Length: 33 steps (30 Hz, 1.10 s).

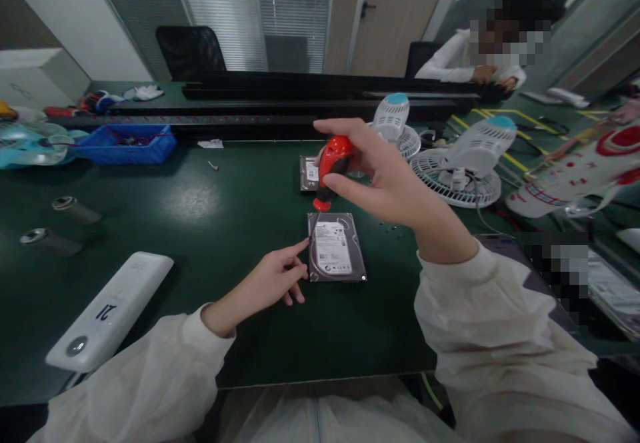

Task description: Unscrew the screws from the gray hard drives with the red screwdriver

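A hard drive [334,250] lies flat on the green table, its white label facing up. My right hand [373,173] grips the red and black handle of a screwdriver [334,163] above it. The thin shaft points down at the drive's left side; whether the tip sits in a screw is too small to tell. At the drive's left edge, my left hand [277,273] touches it with the index finger stretched out and the other fingers partly curled. Behind the screwdriver a second hard drive [309,174] is partly hidden by my right hand.
Small screws [391,228] lie right of the drive. White fans [455,176] stand at the right, near a patterned white object [575,170]. Leftward are a white power bank [110,310], metal cylinders [75,210] and a blue bin [127,144]. A person [475,56] sits across the table.
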### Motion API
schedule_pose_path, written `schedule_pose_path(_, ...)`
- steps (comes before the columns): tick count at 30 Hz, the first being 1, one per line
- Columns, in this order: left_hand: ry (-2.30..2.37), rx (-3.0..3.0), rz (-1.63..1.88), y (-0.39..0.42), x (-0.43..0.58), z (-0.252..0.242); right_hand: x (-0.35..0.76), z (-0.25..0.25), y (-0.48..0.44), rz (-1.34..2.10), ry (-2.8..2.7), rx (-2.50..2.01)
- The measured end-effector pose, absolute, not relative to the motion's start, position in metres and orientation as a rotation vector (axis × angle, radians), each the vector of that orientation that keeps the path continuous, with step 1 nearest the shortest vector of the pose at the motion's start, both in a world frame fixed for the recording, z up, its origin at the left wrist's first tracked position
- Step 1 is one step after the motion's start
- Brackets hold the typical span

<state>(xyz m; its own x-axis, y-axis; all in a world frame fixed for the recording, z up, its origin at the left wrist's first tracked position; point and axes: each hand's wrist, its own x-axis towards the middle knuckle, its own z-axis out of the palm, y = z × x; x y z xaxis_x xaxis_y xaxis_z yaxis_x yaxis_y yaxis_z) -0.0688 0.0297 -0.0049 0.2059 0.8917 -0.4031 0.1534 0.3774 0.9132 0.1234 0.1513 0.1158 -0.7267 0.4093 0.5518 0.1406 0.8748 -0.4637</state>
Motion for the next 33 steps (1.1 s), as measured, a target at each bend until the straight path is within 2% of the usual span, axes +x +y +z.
schedule_pose_path(3,1.286,1.081,0.685,0.0298,-0.0685,-0.0037,0.1226,0.1161,0.1504,0.394,-2.389,-0.478)
schedule_pose_path(9,1.284,1.096,0.682,0.03,-0.0687,-0.0046,0.1245,0.1159,0.1516,0.528,-2.343,-0.353)
schedule_pose_path(14,1.277,1.093,0.682,0.0298,-0.0692,-0.0055,0.1218,0.1164,0.1497,0.306,-2.322,-0.472)
schedule_pose_path(20,1.271,1.088,0.703,0.0296,-0.0692,-0.0077,0.1235,0.1184,0.1469,0.448,-2.373,-0.357)
schedule_pose_path(26,1.286,1.075,0.685,0.0301,-0.0687,-0.0066,0.1203,0.1172,0.1464,0.259,-2.358,-0.517)
schedule_pose_path(33,1.267,1.079,0.699,0.0297,-0.0704,-0.0095,0.1237,0.1192,0.146,0.411,-2.401,-0.448)
